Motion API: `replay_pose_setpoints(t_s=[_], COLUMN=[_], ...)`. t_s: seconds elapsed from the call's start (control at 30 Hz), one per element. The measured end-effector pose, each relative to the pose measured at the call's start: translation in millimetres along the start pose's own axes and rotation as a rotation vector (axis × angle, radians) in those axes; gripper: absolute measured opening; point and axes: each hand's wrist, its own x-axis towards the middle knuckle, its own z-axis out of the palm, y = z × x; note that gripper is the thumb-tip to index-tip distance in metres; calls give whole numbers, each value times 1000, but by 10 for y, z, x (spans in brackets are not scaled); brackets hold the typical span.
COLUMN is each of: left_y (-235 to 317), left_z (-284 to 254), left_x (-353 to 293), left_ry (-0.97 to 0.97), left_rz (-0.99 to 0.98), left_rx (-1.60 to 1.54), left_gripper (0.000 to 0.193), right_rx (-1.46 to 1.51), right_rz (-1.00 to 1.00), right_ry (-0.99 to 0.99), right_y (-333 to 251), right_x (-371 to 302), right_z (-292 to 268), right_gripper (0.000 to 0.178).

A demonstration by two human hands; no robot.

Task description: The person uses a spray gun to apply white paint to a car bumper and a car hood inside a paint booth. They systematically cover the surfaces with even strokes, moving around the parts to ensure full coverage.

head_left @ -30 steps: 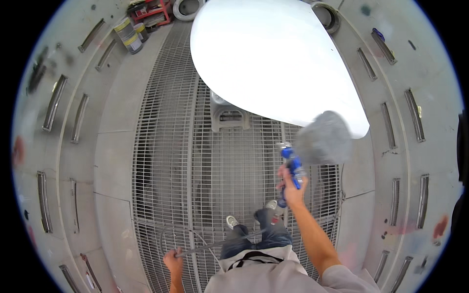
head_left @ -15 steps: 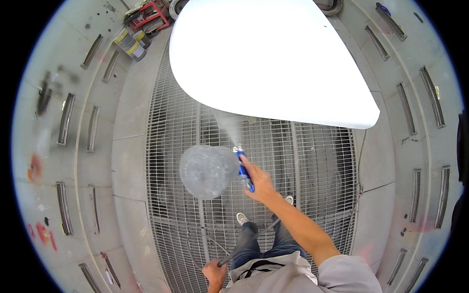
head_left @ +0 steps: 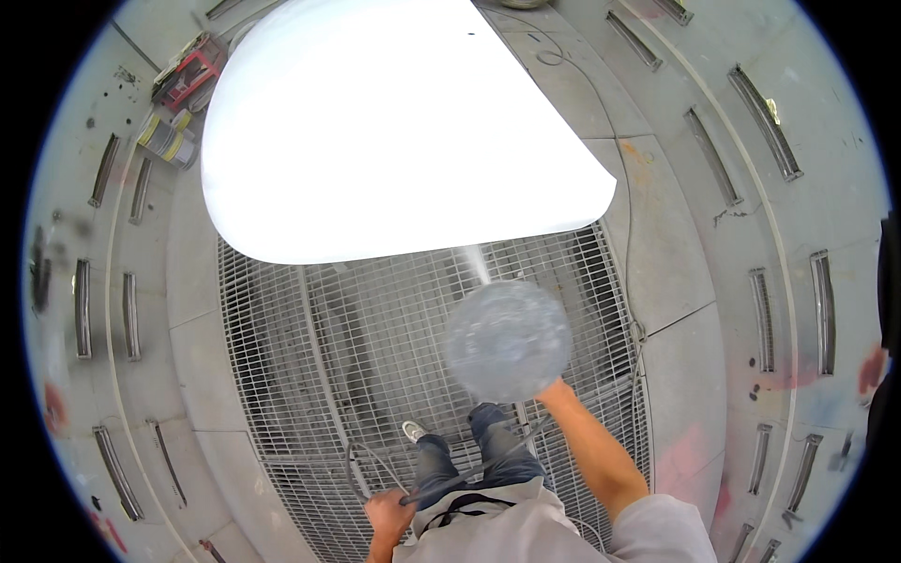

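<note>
A large, glossy white panel (head_left: 394,131) with rounded corners fills the upper middle. My right hand (head_left: 556,390) grips a spray gun; the round, smeared grey cup (head_left: 510,342) on top hides the gun's body and most of my fingers. From beyond the cup a pale jet of spray mist (head_left: 478,266) reaches the panel's near edge. My left hand (head_left: 387,513), low and left of my legs, is closed around a grey hose (head_left: 455,480), which runs across my thighs toward my right forearm and loops beside the hand.
Metal floor grating (head_left: 375,338) lies beneath me and the panel. Paint cans (head_left: 167,141) and a red rack (head_left: 192,75) stand far left. A thin cable (head_left: 627,202) trails along the floor at right. Walls with slotted metal fittings (head_left: 765,122) enclose both sides.
My right hand has carried the spray gun rightward along the panel's near edge, and the cup now covers the gun. The view has swung right. My left hand keeps the hose.
</note>
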Motion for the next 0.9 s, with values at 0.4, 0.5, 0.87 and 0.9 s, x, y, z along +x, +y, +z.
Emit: replay_pose_setpoints(t_s=[0.4, 0.5, 0.87, 0.9], left_y=[517, 358, -1021, -1199], left_z=[135, 104, -544, -643], left_x=[439, 484, 442, 422], left_ry=[-16, 24, 151, 183], left_rz=[220, 152, -88, -126], left_rx=[-79, -48, -73, -74], left_gripper=[41, 41, 40, 39], right_rx=[249, 151, 388, 385], right_rz=[444, 562, 629, 650], right_ry=[547, 804, 497, 501], right_y=[420, 277, -549, -639], right_x=[-457, -293, 327, 452], right_z=[-1400, -1380, 235, 490], right_gripper=[17, 13, 17, 18])
